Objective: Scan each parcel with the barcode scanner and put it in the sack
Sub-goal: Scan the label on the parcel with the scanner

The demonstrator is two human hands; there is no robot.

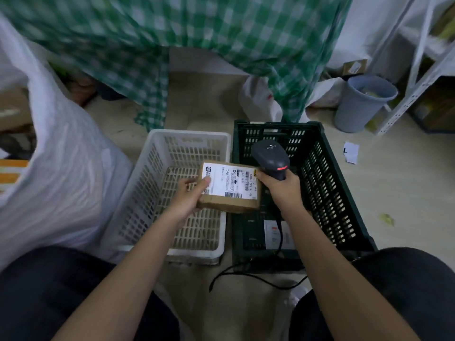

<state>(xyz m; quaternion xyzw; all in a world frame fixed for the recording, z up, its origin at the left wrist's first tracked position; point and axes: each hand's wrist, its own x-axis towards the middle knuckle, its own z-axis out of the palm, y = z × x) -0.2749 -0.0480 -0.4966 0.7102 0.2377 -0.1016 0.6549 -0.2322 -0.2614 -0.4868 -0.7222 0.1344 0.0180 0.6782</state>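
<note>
View from my head, looking down at the floor between my knees. My left hand (pixel 188 196) holds a small cardboard parcel (pixel 230 190) by its left end, thumb on the white shipping label (pixel 229 182), fingers underneath; the parcel hangs above the gap between a white slatted crate (pixel 157 153) and a dark green slatted crate (pixel 327 173). My right hand (pixel 280 187) is clenched round the handle of the barcode scanner (pixel 270 157), just right of the parcel, its red light lit and its cable (pixel 261 279) trailing down into the green crate and out across the floor. The white sack (pixel 56 153) stands open at left, well apart from the parcel. One flat labelled parcel (pixel 275 232) lies in the bottom of the green crate; the white crate shows only its bare floor.

Risks, as I judge them: my thumb lies on the label's left edge and may mask a code, so the scan could fail. The scanner head appears to point away from the label rather than at it. The one-ended grip could let the parcel tip and drop into a crate. The loose cable could snag on the crate rim as I swing left to the sack.
</note>
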